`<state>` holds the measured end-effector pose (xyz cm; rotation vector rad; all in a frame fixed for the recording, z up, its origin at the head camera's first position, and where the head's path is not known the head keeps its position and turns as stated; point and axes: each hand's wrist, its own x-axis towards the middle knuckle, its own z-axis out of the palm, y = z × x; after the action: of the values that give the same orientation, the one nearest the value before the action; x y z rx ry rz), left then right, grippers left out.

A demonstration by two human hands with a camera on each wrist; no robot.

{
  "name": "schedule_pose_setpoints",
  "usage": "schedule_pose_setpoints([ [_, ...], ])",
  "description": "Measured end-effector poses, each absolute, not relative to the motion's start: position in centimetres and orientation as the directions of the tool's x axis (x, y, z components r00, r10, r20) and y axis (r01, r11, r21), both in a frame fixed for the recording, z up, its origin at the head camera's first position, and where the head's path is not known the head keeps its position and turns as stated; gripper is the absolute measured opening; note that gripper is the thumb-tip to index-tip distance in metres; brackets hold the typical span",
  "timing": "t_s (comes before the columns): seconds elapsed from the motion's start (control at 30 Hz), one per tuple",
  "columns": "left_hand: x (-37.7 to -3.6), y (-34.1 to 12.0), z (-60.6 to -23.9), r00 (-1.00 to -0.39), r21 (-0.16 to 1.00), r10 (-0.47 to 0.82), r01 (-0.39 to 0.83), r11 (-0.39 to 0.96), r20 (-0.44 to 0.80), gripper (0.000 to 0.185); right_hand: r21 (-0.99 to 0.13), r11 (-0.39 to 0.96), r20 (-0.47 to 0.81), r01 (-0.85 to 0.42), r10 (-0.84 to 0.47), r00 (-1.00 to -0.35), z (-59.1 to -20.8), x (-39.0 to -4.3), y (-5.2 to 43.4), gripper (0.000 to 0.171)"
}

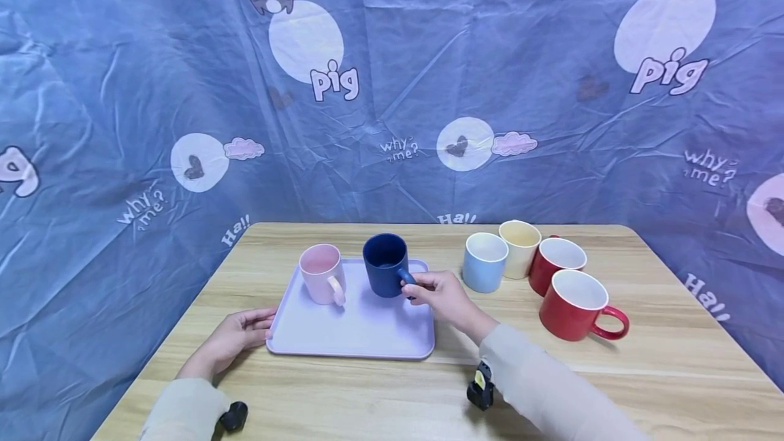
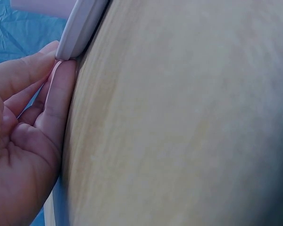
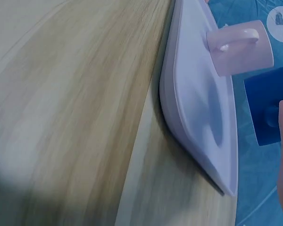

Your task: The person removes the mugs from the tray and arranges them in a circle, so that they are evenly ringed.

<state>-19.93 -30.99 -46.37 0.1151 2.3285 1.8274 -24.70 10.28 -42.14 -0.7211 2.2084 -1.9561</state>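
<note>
A lilac tray (image 1: 352, 332) lies on the wooden table with a pink mug (image 1: 322, 276) standing upright near its back left, handle toward the front right. My right hand (image 1: 439, 295) pinches the handle of a navy blue mug (image 1: 385, 265). In the right wrist view the navy mug (image 3: 266, 103) hangs above the tray, apart from it, and its shadow falls on the surface. At the tray's left edge, my left hand (image 1: 241, 333) grips the rim between thumb and fingers, plainly seen in the left wrist view, where the tray (image 2: 80, 33) shows at its corner.
Right of the tray stand a light blue mug (image 1: 484, 263), a cream mug (image 1: 519, 248) and two red mugs with white insides, one behind (image 1: 542, 271) and one in front (image 1: 566, 312). A blue patterned cloth (image 1: 398, 87) hangs behind the wooden table (image 1: 343, 400).
</note>
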Motion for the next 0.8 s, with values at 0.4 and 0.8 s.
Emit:
schedule_pose_setpoints([
  [0.4,-19.8,-30.9,-46.1,-0.982,0.964,0.162,-0.058,0.259,-0.102,0.058,-0.945,0.073,0.243,-0.318,-0.493,-0.835,-42.0,-23.1,15.0,0.026],
  [0.8,-19.8,-30.9,-46.2,-0.981,0.967,0.172,-0.049,0.249,-0.094,0.058,-0.952,0.08,0.203,-0.296,-0.559,-0.804,-42.2,-21.4,19.8,0.031],
])
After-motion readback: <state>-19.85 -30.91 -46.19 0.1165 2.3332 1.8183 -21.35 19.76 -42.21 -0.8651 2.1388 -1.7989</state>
